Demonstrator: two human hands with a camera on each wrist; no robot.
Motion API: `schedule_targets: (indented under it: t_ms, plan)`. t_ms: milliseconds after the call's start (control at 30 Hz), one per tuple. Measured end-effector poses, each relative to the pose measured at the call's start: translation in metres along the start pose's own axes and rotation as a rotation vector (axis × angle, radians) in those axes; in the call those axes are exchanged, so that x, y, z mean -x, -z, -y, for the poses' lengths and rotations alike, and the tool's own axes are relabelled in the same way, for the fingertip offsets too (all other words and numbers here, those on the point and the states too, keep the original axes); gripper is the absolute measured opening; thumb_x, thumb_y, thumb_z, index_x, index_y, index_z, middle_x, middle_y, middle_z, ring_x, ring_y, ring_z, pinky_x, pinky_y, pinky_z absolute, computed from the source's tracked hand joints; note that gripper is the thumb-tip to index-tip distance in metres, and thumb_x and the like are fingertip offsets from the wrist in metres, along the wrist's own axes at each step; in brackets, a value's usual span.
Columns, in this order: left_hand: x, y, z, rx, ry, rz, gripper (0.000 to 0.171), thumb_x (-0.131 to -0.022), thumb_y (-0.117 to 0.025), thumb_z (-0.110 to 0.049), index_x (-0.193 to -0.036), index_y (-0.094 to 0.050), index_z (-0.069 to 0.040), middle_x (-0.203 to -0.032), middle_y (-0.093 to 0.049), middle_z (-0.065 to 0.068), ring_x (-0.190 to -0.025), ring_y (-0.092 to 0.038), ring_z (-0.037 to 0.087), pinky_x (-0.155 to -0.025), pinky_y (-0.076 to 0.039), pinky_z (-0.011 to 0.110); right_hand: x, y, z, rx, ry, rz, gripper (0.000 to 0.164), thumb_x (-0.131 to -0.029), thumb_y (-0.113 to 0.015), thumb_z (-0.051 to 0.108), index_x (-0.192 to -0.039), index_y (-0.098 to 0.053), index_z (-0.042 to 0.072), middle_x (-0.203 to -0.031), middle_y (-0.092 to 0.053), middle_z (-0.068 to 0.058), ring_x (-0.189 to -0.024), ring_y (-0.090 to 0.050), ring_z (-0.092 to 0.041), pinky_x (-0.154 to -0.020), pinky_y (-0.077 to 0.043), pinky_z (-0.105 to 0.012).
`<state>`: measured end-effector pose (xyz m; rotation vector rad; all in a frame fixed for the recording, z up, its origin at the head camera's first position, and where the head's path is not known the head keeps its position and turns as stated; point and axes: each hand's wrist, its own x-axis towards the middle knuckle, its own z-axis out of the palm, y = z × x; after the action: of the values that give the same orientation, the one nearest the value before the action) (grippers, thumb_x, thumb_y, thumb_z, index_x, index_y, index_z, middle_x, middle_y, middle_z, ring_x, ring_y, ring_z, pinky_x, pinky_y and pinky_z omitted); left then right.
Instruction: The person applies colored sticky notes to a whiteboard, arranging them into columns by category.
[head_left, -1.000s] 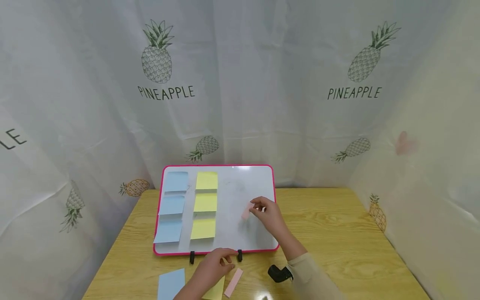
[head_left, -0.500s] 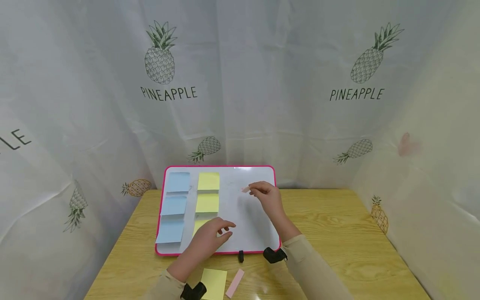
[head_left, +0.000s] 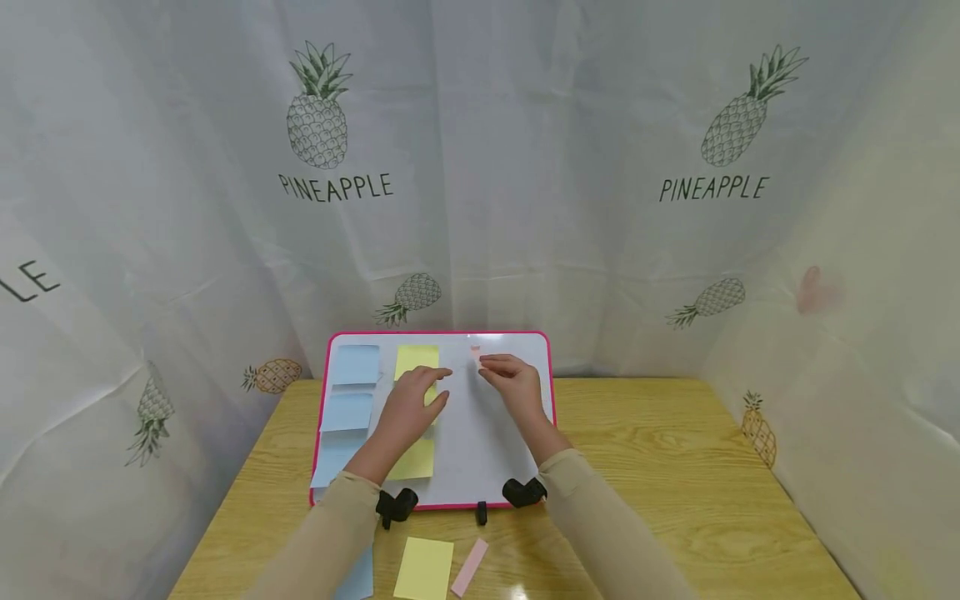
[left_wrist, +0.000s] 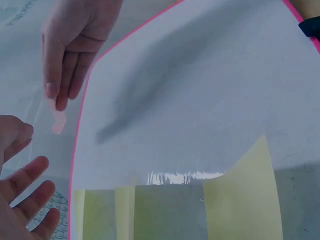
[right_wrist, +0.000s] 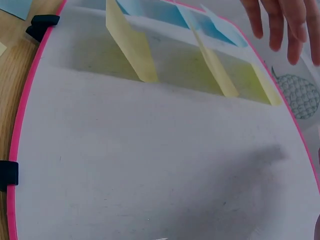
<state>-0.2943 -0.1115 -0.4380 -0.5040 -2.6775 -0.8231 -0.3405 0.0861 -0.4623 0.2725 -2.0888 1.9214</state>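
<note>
My right hand [head_left: 517, 392] pinches a small pink sticky note [head_left: 476, 353] between thumb and fingers, over the upper right part of a pink-framed whiteboard [head_left: 472, 458]. In the left wrist view the note [left_wrist: 59, 121] hangs from the fingertips of that hand [left_wrist: 75, 50], apart from the board surface. My left hand [head_left: 408, 404] holds nothing; its fingers spread loosely, and it covers part of the column of three yellow sticky notes [head_left: 412, 460]. Three blue sticky notes [head_left: 356, 364] form a column at the board's left side. Their lower edges lift off the board in the right wrist view.
Black feet [head_left: 482, 512] support the board's lower edge on the wooden table [head_left: 660, 467]. In front lie a pink sticky pad [head_left: 469, 567], a yellow pad [head_left: 423, 568] and a blue pad [head_left: 358, 579], partly under the left sleeve. A pineapple-print curtain [head_left: 510, 167] hangs behind.
The right hand has carried the pink note up toward the board's top edge. The left hand has risen from the pads at the front to over the yellow notes.
</note>
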Motion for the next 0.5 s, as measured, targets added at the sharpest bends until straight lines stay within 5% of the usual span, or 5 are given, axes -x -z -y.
schedule_targets:
  t_ms: [500]
  plan:
    - [-0.043, -0.006, 0.026, -0.026, 0.052, 0.069, 0.041, -0.094, -0.064, -0.017, -0.133, -0.057, -0.008, -0.133, -0.057, 0.01, -0.123, -0.05, 0.031, -0.102, -0.039, 0.046, -0.004, -0.03, -0.021, 0.086, 0.029, -0.078, 0.017, -0.079, -0.079, 0.002, -0.096, -0.077, 0.0, -0.101, -0.071, -0.002, -0.096, -0.067, -0.017, -0.08, -0.054, -0.026]
